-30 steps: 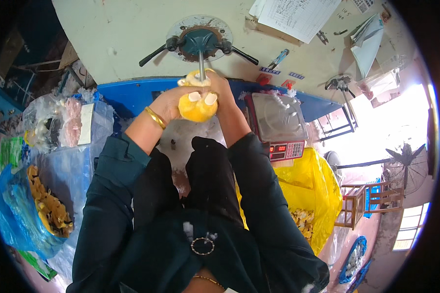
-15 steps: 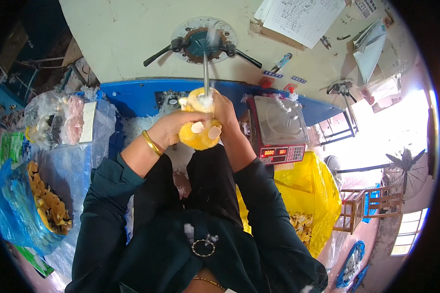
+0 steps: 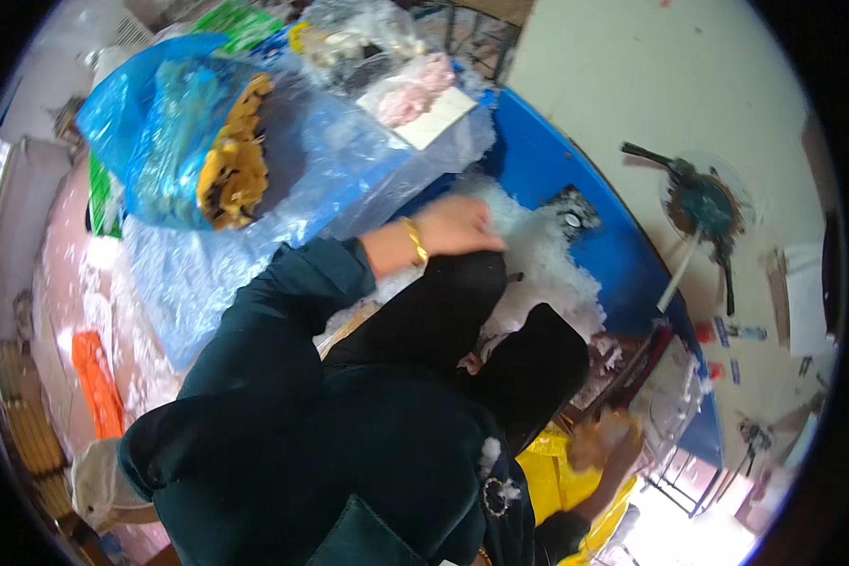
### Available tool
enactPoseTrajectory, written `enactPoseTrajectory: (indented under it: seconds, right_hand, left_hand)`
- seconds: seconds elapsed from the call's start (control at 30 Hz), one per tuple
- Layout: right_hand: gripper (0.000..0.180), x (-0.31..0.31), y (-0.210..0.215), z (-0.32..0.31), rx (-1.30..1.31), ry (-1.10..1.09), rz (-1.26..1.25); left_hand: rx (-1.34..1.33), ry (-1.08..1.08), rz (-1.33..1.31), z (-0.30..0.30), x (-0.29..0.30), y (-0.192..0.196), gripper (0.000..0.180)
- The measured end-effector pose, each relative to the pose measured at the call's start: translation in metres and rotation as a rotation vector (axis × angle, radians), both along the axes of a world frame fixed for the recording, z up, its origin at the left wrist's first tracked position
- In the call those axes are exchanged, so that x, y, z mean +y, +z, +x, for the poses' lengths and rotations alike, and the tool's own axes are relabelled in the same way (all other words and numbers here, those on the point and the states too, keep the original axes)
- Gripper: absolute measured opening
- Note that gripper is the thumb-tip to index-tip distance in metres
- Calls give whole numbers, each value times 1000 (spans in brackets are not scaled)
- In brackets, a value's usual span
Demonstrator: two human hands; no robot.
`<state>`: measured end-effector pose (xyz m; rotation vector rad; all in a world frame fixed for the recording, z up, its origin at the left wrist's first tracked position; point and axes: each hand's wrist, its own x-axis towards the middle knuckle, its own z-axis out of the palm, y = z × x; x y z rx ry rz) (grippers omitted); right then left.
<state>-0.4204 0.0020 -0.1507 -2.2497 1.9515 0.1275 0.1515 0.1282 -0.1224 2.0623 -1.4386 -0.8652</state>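
Observation:
My left hand (image 3: 455, 226), with a gold bangle at the wrist, is just above my left knee, beside a heap of white fluffy stuffing (image 3: 547, 292). Motion smears its fingers, and I see nothing in them. Low on the right, my right hand (image 3: 624, 455) grips a small yellow plush toy (image 3: 592, 441), blurred, over the yellow bag (image 3: 542, 476). The metal filling tube (image 3: 679, 274) on the pale machine has nothing on its end. To the left, a blue plastic bag (image 3: 156, 141) holds several yellow plush skins (image 3: 236, 170) with dark patches.
Clear plastic sheeting (image 3: 302, 217) covers the surface at left, with a white notepad (image 3: 443, 121) and pink fluff on it. A blue ledge (image 3: 594, 198) runs along the machine. The scale (image 3: 674, 387) stands near my right hand. An orange bag (image 3: 97, 382) lies on the floor.
The view has swung left. The plush toy is off the filling tube and has gone down to the right in my right hand. My left hand has let go of it and moved left.

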Motion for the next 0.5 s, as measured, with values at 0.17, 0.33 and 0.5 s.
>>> enactPoseTrajectory:
  seconds: [0.17,0.33,0.5]
  right_hand:
    - [44,59,16,-198,215,-620,343]
    - [44,55,2,-163,-201,-546,439]
    - [39,31,1,-53,-395,-303,460]
  left_hand:
    - [-963,709,494,145,130,-6,33]
    - [-1283,604,786,201,203,-18,31]
    - [-1247,296,878,240,226,-71,21]
